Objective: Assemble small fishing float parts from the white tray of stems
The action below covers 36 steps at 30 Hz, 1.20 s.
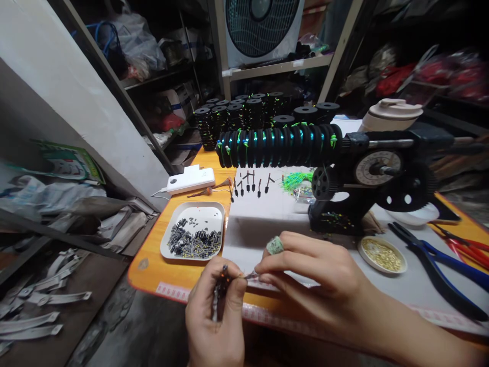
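Observation:
My left hand (234, 316) is closed around a small bundle of thin dark pieces (221, 285) with orange dots. Its thumb and forefinger press together at the bundle's tip. Close beside them, my right hand (321, 265) pinches a small, thin dark piece (251, 276) whose kind I cannot make out. A green wrap (275, 245) covers part of one right finger. Both hands are above the front edge of the table, just right of a white tray (165, 243) of small black, grey and yellow parts (194, 239).
A winding machine (376, 168) carries a row of black spools (278, 146) over the white sheet. Small black-tipped pieces (252, 183) and green strands (296, 179) lie below. Blue-handled pliers (431, 262) and a dish of gold bits (382, 255) are right; a white power bank (191, 181) is left.

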Available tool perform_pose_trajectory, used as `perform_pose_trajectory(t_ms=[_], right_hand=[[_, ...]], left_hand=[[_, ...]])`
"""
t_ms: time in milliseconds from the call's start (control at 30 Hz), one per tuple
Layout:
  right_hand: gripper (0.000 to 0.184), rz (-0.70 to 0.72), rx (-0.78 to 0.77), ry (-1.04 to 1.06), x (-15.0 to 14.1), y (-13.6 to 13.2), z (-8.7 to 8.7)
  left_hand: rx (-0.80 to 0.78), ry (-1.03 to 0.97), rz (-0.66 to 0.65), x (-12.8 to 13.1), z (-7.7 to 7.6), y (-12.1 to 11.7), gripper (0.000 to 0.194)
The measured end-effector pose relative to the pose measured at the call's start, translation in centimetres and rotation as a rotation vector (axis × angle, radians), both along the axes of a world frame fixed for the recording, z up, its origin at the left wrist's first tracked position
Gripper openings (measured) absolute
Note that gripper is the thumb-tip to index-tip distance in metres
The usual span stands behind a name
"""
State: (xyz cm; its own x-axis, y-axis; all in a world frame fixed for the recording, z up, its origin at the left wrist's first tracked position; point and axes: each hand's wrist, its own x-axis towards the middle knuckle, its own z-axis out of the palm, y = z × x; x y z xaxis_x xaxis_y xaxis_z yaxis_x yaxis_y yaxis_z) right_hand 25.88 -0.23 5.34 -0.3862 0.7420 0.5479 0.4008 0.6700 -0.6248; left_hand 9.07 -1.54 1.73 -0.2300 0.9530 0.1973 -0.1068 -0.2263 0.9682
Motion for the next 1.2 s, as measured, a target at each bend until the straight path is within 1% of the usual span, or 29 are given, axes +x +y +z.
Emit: perform_pose_trajectory(t_ms=[133, 267, 333, 400, 467, 533, 633, 733, 800, 833, 867, 933, 1000, 1033, 1067, 1133, 1200], right_hand=[[0.012, 0.044, -0.072, 0.111, 0.0, 0.1, 0.2], [0.009, -0.01, -0.083, 0.138, -0.1, -0.1, 0.2], [0.01, -0.034, -0.088, 0.136, -0.2, -0.2, 0.3], [0.011, -0.044, -0.081, 0.128, -0.3, -0.3, 0.3], [0.011, -0.046, -0.055, 0.113, -0.4, -0.3, 0.2], [0.012, -0.047, -0.014, 0.086, -0.3, -0.1, -0.1], [0.011, -0.074, 0.037, 0.048, 0.0, 0.3, -0.4], [0.011, -0.088, 0.066, 0.04, 0.3, 0.5, -0.4], [0.012, -0.066, 0.06, 0.039, 0.4, 0.4, -0.2], [0.012, -0.051, 0.05, 0.038, 0.4, 0.4, 0.0], [0.012, -0.04, 0.04, 0.038, 0.4, 0.3, 0.1], [0.013, -0.027, 0.028, 0.038, 0.3, 0.1, 0.3], [0.012, -0.028, 0.029, 0.03, 0.1, 0.1, 0.3], [0.011, -0.031, 0.028, 0.018, 0.1, 0.0, 0.3], [0.01, -0.032, 0.028, 0.004, 0.0, 0.0, 0.3], [0.009, -0.032, 0.02, -0.016, -0.1, 0.0, 0.3], [0.011, -0.039, 0.008, -0.011, -0.2, -0.1, 0.3]], left_hand=[[-0.047, -0.023, -0.054, 0.5, 0.0, 0.0, 0.02], [-0.031, -0.014, -0.057, 1.0, -0.1, 0.1, 0.016], [0.019, 0.002, -0.075, 1.0, -0.3, 0.2, 0.012], [0.115, 0.026, -0.097, 0.6, -0.7, 0.5, 0.01], [0.204, 0.053, -0.105, 0.1, -1.2, 0.8, 0.012], [0.233, 0.059, -0.089, -0.5, -1.6, 1.2, 0.013], [0.222, 0.001, -0.017, -1.4, -1.7, 1.5, 0.012], [0.219, -0.018, 0.041, -2.1, -1.2, 1.6, 0.01], [0.216, 0.069, 0.05, -2.6, -0.9, 1.6, 0.01], [0.193, 0.15, 0.038, -2.8, -0.8, 1.7, 0.009], [0.152, 0.254, 0.002, -3.1, -0.7, 1.8, 0.009], [0.052, 0.461, -0.147, -3.5, -0.8, 2.3, 0.007], [0.007, 0.569, -0.283, -3.8, -0.9, 2.7, 0.006], [0.006, 0.582, -0.315, -3.9, -1.0, 2.9, 0.008], [0.006, 0.571, -0.311, -3.9, -1.0, 2.9, 0.013], [-0.012, 0.488, -0.243, -3.8, -0.8, 2.8, 0.021], [-0.036, 0.314, -0.201, -3.4, -0.6, 2.5, 0.014]])
